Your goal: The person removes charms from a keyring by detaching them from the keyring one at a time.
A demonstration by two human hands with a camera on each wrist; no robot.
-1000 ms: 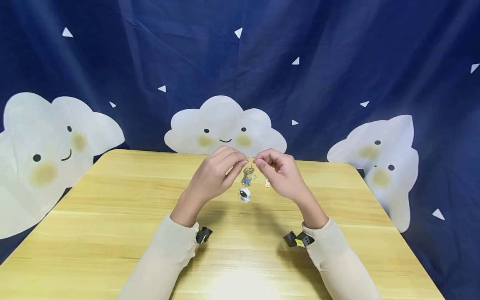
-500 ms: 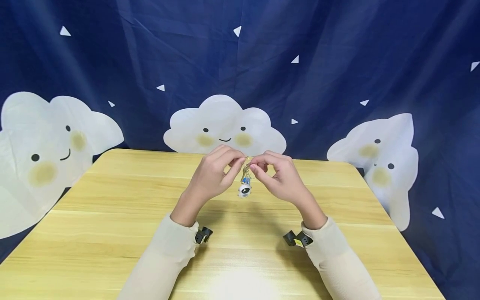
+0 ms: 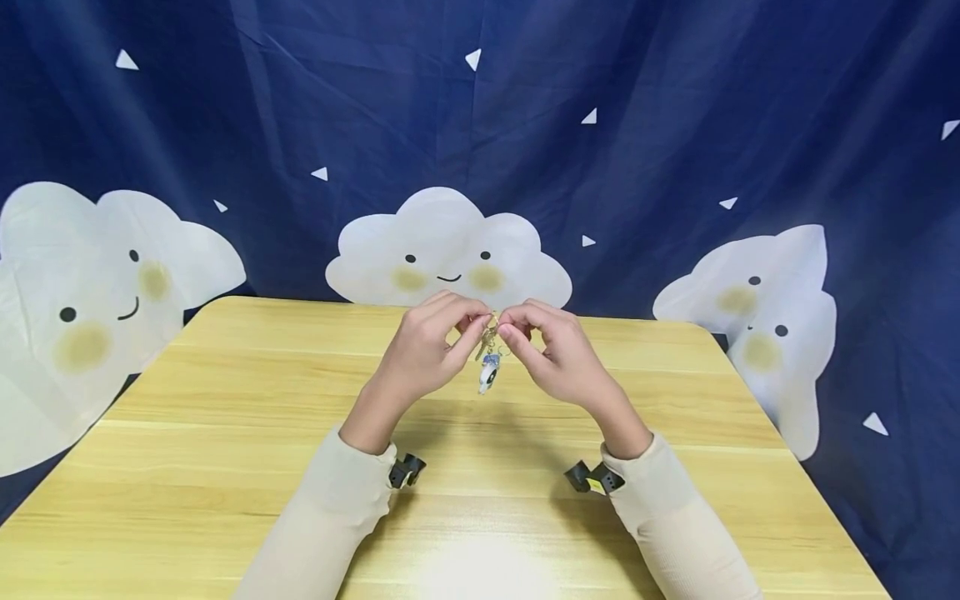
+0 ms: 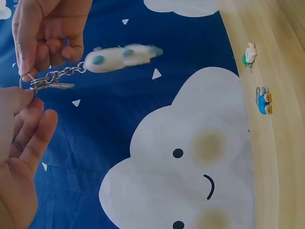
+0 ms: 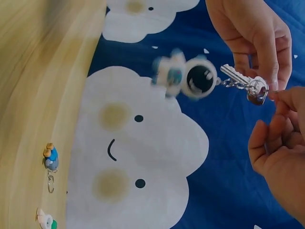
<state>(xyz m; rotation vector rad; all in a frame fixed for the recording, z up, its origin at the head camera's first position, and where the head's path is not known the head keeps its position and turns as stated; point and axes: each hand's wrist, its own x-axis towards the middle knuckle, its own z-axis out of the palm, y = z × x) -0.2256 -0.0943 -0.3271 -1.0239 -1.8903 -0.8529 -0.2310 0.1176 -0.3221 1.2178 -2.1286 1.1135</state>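
My left hand (image 3: 425,346) and right hand (image 3: 553,352) meet fingertip to fingertip above the far part of the table. Between them is a key ring (image 4: 26,78); left thumb and index finger pinch it, and the right fingertips grip it from the other side. Several silver keys (image 5: 240,78) hang from the ring. An astronaut charm (image 5: 183,76), white with a black visor, dangles from it on a short chain (image 4: 63,74), blurred in both wrist views. Which part of the ring each fingertip holds is partly hidden.
On the table (image 3: 300,417) behind the hands lie a blue figure charm (image 5: 51,160) with its own small ring and a white-and-green charm (image 5: 46,219). A dark blue curtain (image 3: 480,125) with clouds hangs beyond the far edge.
The right hand has moved slightly left, closer to the left hand, covering the small white charm in the head view. The hanging astronaut charm has swung and turned side-on.
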